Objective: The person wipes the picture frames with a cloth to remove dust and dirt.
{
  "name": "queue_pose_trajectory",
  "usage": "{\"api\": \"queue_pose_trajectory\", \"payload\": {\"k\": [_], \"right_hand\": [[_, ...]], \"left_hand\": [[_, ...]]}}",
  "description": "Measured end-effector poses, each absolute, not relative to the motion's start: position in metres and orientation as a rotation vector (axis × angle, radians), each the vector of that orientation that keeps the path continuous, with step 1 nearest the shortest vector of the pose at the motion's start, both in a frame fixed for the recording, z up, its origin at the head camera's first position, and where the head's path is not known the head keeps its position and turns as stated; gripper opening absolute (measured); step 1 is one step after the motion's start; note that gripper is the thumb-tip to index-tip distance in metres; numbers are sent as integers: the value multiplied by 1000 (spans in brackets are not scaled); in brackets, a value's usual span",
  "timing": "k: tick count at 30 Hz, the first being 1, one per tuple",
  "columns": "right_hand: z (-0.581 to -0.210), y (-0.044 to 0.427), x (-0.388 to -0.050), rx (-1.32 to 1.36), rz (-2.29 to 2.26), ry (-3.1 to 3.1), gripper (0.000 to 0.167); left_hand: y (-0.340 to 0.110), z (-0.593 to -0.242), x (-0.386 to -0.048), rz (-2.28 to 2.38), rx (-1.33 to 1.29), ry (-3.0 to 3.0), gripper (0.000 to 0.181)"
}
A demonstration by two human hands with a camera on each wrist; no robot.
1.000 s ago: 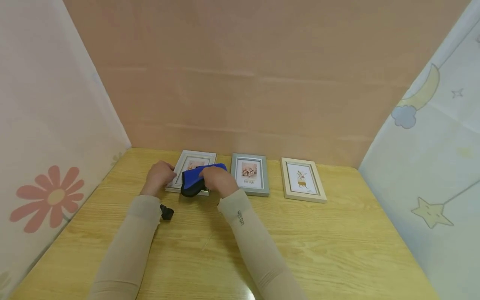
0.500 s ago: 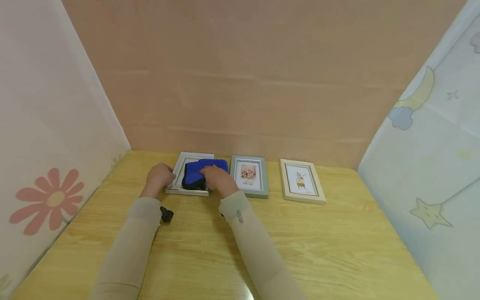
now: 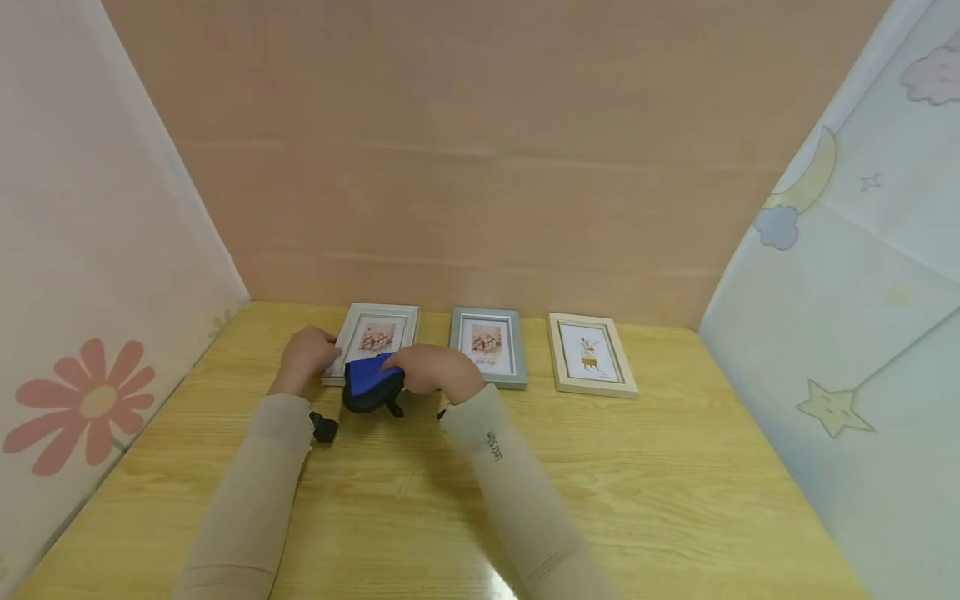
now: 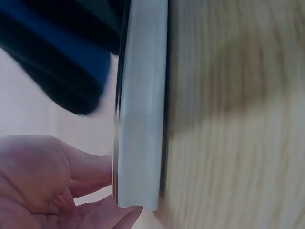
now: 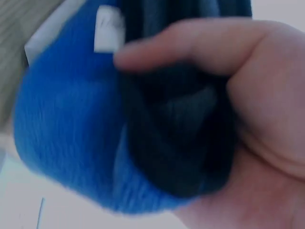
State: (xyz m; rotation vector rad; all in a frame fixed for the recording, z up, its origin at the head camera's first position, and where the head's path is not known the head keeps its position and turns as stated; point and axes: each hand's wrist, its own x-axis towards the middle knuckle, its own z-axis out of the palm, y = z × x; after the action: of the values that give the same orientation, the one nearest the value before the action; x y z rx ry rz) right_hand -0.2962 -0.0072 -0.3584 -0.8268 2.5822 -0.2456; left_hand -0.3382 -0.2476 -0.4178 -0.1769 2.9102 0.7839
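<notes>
My right hand (image 3: pixel 431 369) grips a blue cloth (image 3: pixel 367 375) with black edging; the cloth hangs over the near edge of the silver-white picture frame (image 3: pixel 351 329). In the right wrist view my thumb presses on the bunched blue cloth (image 5: pixel 71 109), which has a small white tag (image 5: pixel 108 29). With my left hand (image 3: pixel 306 357) I pinch the left side of that frame, which lies flat on the table. The left wrist view shows the frame's pale side (image 4: pixel 143 105) between my thumb and fingers. Part of the frame's near edge is hidden under the cloth.
A grey-blue picture frame (image 3: pixel 520 350) and a cream picture frame (image 3: pixel 564 354) lie to the right on the wooden table (image 3: pixel 675 483). An orange-brown backdrop (image 3: pixel 480 167) rises behind. Printed white sheets stand at the left and right.
The blue cloth went up over the frame's picture, then came back toward me to its near edge, uncovering the picture. My left hand stays at the frame's side. The head view shifted slightly.
</notes>
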Motion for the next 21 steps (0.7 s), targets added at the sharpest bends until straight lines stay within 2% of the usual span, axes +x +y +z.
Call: {"api": "queue_pose_trajectory", "payload": {"k": [7, 14, 21], "right_hand": [[-347, 51, -293, -987, -458, 2624, 54], [-337, 98, -267, -1016, -521, 2755, 55], [-371, 104, -234, -892, -285, 2924, 57]], "left_hand": [[-242, -423, -345, 790, -252, 2938, 49], [-247, -417, -346, 780, -253, 2953, 66], [-255, -396, -341, 790, -178, 3007, 76]]}}
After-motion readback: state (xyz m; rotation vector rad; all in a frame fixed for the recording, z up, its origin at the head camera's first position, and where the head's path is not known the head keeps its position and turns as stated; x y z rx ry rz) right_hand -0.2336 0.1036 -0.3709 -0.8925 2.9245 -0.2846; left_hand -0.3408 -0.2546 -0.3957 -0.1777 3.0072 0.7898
